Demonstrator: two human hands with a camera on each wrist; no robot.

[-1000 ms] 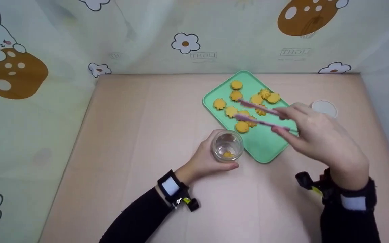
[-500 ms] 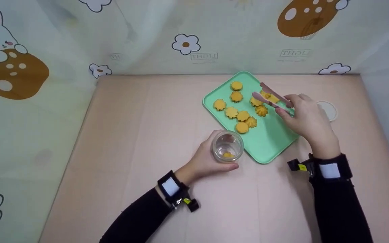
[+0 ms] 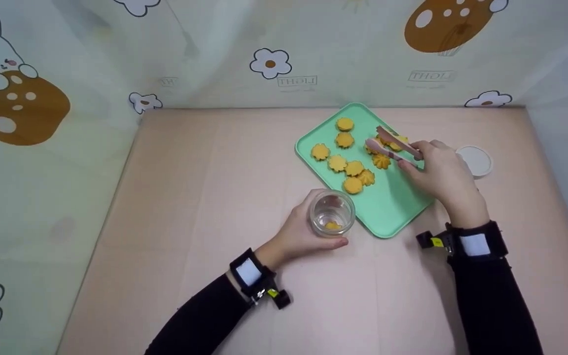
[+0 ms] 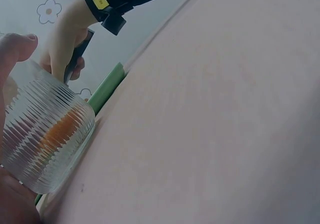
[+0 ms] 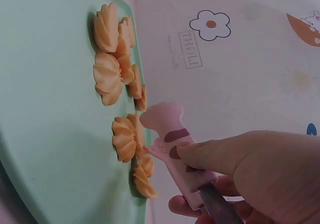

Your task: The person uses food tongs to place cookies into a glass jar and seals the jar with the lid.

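Observation:
My left hand (image 3: 303, 231) grips a ribbed clear glass jar (image 3: 316, 217) beside the near left edge of a green tray (image 3: 387, 217). One yellow cookie (image 3: 332, 225) lies at the bottom of the jar; its orange blur shows through the ribs in the left wrist view. My right hand (image 3: 444, 175) holds pink tongs (image 5: 175, 139) between thumb and fingers. Their tips are apart, over a cluster of cookies (image 3: 381, 161) on the tray's right part. Whether the tips touch a cookie, I cannot tell. Several more flower-shaped cookies (image 3: 337, 163) lie on the tray's left part.
A round white lid (image 3: 475, 161) lies on the table (image 3: 205, 197) right of the tray, behind my right hand. A printed cloth (image 3: 205, 54) stands along the table's back and sides.
My right hand has moved the tongs from above the tray's middle back to the cookie cluster at the right, then slightly lower. The left hand and jar stay in place.

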